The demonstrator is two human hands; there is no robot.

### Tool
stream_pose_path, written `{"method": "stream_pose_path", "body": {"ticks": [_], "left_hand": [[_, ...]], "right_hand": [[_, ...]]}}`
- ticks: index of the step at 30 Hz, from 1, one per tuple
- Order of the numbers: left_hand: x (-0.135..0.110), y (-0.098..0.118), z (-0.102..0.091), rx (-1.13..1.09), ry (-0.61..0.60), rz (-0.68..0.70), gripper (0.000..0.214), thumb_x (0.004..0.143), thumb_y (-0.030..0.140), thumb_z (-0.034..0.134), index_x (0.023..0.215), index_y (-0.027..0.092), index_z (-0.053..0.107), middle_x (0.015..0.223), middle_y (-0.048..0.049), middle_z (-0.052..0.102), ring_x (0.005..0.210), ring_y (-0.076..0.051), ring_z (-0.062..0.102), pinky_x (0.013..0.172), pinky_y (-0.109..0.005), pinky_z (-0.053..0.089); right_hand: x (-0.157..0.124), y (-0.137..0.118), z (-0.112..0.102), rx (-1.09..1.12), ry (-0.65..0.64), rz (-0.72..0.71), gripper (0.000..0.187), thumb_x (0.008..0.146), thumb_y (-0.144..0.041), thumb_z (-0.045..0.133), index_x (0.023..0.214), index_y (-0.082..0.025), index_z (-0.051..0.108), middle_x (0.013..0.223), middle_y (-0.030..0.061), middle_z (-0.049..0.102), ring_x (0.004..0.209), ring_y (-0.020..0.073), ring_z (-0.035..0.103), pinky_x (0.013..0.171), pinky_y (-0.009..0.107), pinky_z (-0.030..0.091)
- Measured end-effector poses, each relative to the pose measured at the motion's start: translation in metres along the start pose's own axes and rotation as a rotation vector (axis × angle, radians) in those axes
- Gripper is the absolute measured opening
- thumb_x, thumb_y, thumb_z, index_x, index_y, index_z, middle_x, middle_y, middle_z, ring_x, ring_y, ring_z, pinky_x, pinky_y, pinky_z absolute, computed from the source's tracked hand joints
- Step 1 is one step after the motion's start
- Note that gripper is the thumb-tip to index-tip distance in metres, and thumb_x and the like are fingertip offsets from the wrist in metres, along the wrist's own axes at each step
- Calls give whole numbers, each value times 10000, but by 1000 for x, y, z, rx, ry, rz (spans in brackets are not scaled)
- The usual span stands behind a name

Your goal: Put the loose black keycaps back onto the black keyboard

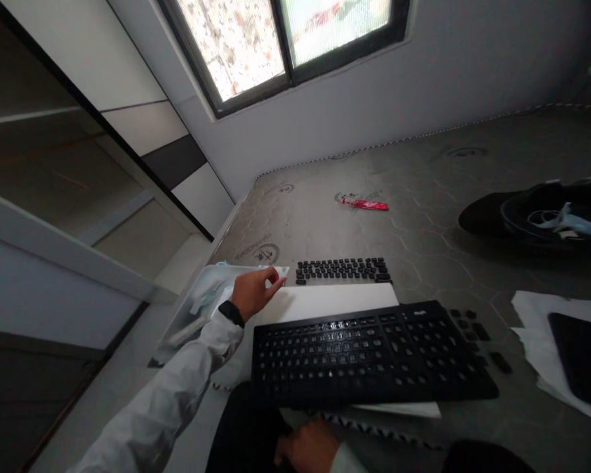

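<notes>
Keyboard [345, 351]: lying aslant on a white sheet [337, 297] on the mattress [423, 157], near its front edge, many positions seemingly lacking caps.
Left hand [253, 292]: hovering beyond the keyboard's left end, thumb and forefinger curling together beside a small white item [284, 270]; whether its grip is holding anything, I cannot tell.
Right hand [311, 447]: resting, loosely curled, in front of the keyboard; its grip is partly hidden, so I cannot tell its state.
Loose keycaps: rows [342, 269] are lying just behind the keyboard, others [500, 362] off its right end; a sweeping sleeve or a jolt to the soft mattress could be scattering them and losing their order.
Edge risk: a knee or forearm bump could be sending the keyboard sliding forward.
Plastic box [170, 341]: standing left of the keyboard under the left forearm, thus likely getting knocked.
Surroundings: a red packet [369, 205] is lying far behind the keyboard; a dark phone-like slab [584, 355] on white paper [532, 309] is limiting room rightward.
</notes>
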State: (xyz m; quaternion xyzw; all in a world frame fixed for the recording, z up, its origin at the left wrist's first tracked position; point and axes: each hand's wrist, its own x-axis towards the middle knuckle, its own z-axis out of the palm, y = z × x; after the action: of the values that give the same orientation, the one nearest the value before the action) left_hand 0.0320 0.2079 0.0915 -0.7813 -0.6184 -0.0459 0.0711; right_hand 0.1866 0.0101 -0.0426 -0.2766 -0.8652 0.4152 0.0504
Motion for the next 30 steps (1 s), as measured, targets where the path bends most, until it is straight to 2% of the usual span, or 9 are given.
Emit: {"method": "stream_pose_path", "body": {"ticks": [2,5,7,10,13,16,20,25,30], "left_hand": [[-61,1,-4,-67,38,-148,391,947,479,359,859,229,646,757,6,699,637,-123,603,612,-248,367],[-143,4,-1,-155,12,-320,364,962,431,341,859,238,632,717,26,686,595,-108,598,595,-239,393],[-182,10,6,-188,8,-352,331,957,421,362,852,247,623,727,26,682,611,-119,608,605,-251,419],[-215,25,20,-237,108,-321,248,948,364,401,907,250,617,859,-16,688,778,-161,632,717,-289,475],[-226,41,31,-275,214,-273,198,926,315,449,1025,253,609,1018,-65,658,965,-204,603,852,-349,489],[-226,48,37,-286,228,-187,288,914,321,478,1183,259,562,1144,-93,612,1057,-229,566,905,-399,476],[-222,41,42,-307,206,-85,361,919,355,476,1264,259,527,1248,-96,562,1144,-242,523,956,-427,452],[-223,27,47,-402,194,-6,354,924,377,482,1259,288,553,1243,-74,565,1154,-224,510,961,-407,445],[-224,24,49,-464,210,-14,335,891,389,553,1214,311,591,1212,-50,580,1135,-210,504,949,-390,440]], "right_hand": [[-2,-3,-2,-74,29,96,293,717,-227,656,998,-282,719,869,66,739,863,292,684,758,381,499],[-10,-7,-5,-99,49,39,244,805,-394,559,892,-254,739,748,74,734,738,268,693,679,338,468],[-16,-9,-5,-104,81,-25,271,825,-422,537,779,-240,732,679,60,714,684,237,680,622,297,426],[-24,-8,-2,-86,213,-68,299,845,-428,540,695,-219,693,663,49,685,673,203,646,595,276,364],[-28,-5,1,-45,357,-74,369,888,-422,476,652,-200,653,628,41,623,632,176,585,583,279,319],[-31,-4,3,65,482,-48,417,899,-439,452,596,-194,600,593,27,561,593,164,526,568,282,295],[-30,-9,-1,494,611,-46,483,901,-488,449,519,-205,531,534,8,511,544,155,490,587,294,336],[-12,-27,-23,988,998,-98,483,810,-546,557,475,-227,416,454,-17,419,482,136,391,548,300,330],[12,-43,-51,1287,1063,-163,445,800,-454,598,503,-225,359,458,-43,341,466,119,318,508,279,319]]}}
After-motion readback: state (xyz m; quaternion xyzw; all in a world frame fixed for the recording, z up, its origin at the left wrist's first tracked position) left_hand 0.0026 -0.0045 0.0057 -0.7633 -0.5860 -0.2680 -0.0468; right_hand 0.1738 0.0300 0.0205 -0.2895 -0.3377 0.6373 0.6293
